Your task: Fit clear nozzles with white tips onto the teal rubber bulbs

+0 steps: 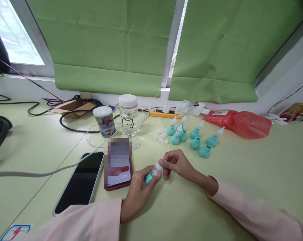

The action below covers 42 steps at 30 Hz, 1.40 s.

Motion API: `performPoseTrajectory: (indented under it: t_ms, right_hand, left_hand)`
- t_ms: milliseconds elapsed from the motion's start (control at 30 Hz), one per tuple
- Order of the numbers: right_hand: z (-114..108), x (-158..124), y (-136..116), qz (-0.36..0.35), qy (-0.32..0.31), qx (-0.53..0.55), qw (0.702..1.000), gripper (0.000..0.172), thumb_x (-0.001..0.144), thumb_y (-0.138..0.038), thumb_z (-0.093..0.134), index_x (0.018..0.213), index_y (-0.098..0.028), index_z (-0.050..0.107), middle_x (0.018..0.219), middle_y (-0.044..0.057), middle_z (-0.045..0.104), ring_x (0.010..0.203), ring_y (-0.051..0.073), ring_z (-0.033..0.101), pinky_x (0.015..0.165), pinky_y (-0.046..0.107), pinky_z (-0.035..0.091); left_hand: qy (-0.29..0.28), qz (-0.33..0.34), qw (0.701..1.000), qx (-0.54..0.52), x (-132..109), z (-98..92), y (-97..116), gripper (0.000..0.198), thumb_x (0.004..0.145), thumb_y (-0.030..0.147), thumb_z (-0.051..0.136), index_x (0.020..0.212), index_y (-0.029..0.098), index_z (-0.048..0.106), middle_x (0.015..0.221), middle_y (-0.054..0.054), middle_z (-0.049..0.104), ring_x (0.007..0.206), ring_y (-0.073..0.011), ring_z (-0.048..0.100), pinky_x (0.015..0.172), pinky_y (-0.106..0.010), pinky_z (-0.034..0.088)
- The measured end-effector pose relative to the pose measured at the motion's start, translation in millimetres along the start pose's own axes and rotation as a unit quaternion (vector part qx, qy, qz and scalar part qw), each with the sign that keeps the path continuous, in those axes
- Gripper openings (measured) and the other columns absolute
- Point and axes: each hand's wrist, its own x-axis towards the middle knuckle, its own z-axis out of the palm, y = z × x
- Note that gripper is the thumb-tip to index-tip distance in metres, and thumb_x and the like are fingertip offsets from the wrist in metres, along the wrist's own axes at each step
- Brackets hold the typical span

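Observation:
My left hand (137,192) is wrapped round a small teal rubber bulb (148,178) low on the pale green table (254,167). My right hand (176,164) pinches the clear plastic tip (158,167) at the bulb's top end. Both hands meet just right of a red-cased phone (117,165) with a lit screen. Behind them, several more teal bulbs (195,143) with clear tips stand in a loose group. A few loose clear tips (161,138) lie to the left of that group.
A dark phone (81,182) on a white cable lies at the left. A printed cup (104,121) and a clear jar with a white lid (128,115) stand behind the phones. A red plastic bag (241,123), a yellow power strip (164,113), black cables and a cardboard box (75,107) line the back.

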Motion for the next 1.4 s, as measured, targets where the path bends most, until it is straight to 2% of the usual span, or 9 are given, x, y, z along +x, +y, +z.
performPoseTrajectory:
  t_ms: [200, 367, 600, 700, 833, 933, 1067, 1233, 1400]
  right_hand:
    - [-5, 2, -4, 0.032, -0.041, -0.003, 0.999, 0.03, 0.059, -0.036, 0.069, 0.054, -0.012, 0.051, 0.038, -0.003, 0.054, 0.031, 0.01, 0.052, 0.03, 0.018, 0.041]
    - [-3, 2, -3, 0.042, -0.033, 0.002, 0.999, 0.032, 0.056, -0.036, 0.07, 0.052, -0.013, 0.049, 0.036, -0.003, 0.054, 0.03, 0.01, 0.051, 0.029, 0.017, 0.04]
    - [0, 0, -5, 0.038, 0.001, 0.015, 0.999, 0.028, 0.059, -0.034, 0.069, 0.053, -0.013, 0.053, 0.037, -0.004, 0.053, 0.029, 0.008, 0.048, 0.03, 0.016, 0.038]
    - [-4, -2, -17, 0.03, -0.003, -0.011, 0.999, 0.024, 0.058, -0.03, 0.07, 0.053, -0.013, 0.055, 0.035, -0.004, 0.052, 0.028, 0.006, 0.046, 0.03, 0.016, 0.035]
    - [-22, -5, -46, 0.02, 0.019, -0.1, 0.995, 0.021, 0.057, -0.026, 0.071, 0.051, -0.014, 0.055, 0.034, -0.004, 0.051, 0.028, 0.007, 0.045, 0.031, 0.017, 0.034]
    - [-44, -10, -68, 0.022, 0.047, -0.196, 0.979, 0.019, 0.058, -0.025, 0.07, 0.051, -0.015, 0.056, 0.035, -0.004, 0.051, 0.029, 0.007, 0.046, 0.032, 0.018, 0.036]
    - [-73, -13, -84, 0.027, 0.113, -0.326, 0.938, 0.016, 0.06, -0.026, 0.067, 0.052, -0.016, 0.058, 0.038, -0.002, 0.052, 0.033, 0.009, 0.049, 0.033, 0.018, 0.039]
    - [-101, -2, -74, 0.024, 0.171, -0.429, 0.887, 0.018, 0.065, -0.03, 0.061, 0.054, -0.016, 0.058, 0.041, 0.0, 0.055, 0.035, 0.01, 0.051, 0.036, 0.02, 0.042]
    - [-119, 8, -61, 0.019, 0.193, -0.467, 0.863, 0.019, 0.068, -0.033, 0.057, 0.06, -0.016, 0.06, 0.045, 0.002, 0.058, 0.039, 0.013, 0.054, 0.039, 0.023, 0.045]
  left_hand:
    - [-0.011, 0.012, 0.999, 0.027, -2, 1.1, -1, 0.029, 0.084, 0.035, 0.04, 0.079, 0.014, 0.06, 0.066, 0.002, 0.052, 0.06, -0.0113, 0.039, 0.055, -0.021, 0.03]
    - [-0.014, 0.018, 0.999, 0.025, -2, 2.2, -1, 0.029, 0.084, 0.034, 0.04, 0.077, 0.015, 0.061, 0.064, 0.003, 0.052, 0.059, -0.0109, 0.038, 0.054, -0.021, 0.029]
    - [-0.001, 0.024, 1.0, -0.005, 1, 0.9, 4, 0.026, 0.082, 0.033, 0.044, 0.08, 0.015, 0.063, 0.069, 0.001, 0.058, 0.062, -0.0124, 0.046, 0.057, -0.021, 0.035]
    - [-0.003, 0.041, 0.999, -0.028, 0, 0.5, 3, 0.023, 0.079, 0.031, 0.051, 0.093, 0.017, 0.063, 0.085, -0.002, 0.065, 0.077, -0.0169, 0.054, 0.07, -0.025, 0.041]
    - [-0.003, 0.022, 0.999, -0.031, -2, 2.0, -4, 0.049, 0.072, 0.03, 0.06, 0.118, 0.019, 0.048, 0.116, -0.008, 0.056, 0.099, -0.0227, 0.052, 0.084, -0.034, 0.042]
    - [-0.01, 0.01, 0.999, -0.032, -3, 3.3, -7, 0.053, 0.073, 0.027, 0.058, 0.123, 0.019, 0.042, 0.115, -0.009, 0.056, 0.097, -0.0204, 0.053, 0.082, -0.035, 0.045]
    - [-0.015, 0.017, 1.0, -0.013, -3, 3.7, -7, 0.041, 0.077, 0.024, 0.053, 0.117, 0.02, 0.047, 0.108, -0.007, 0.058, 0.092, -0.0186, 0.054, 0.08, -0.035, 0.046]
    - [-0.038, 0.049, 0.998, 0.016, -2, 2.2, -5, 0.027, 0.079, 0.019, 0.048, 0.106, 0.02, 0.053, 0.104, -0.006, 0.058, 0.089, -0.0178, 0.054, 0.078, -0.032, 0.046]
    - [-0.041, 0.051, 0.997, 0.03, -2, 1.5, -5, 0.027, 0.079, 0.015, 0.046, 0.104, 0.021, 0.054, 0.099, -0.005, 0.057, 0.086, -0.0173, 0.053, 0.078, -0.031, 0.045]
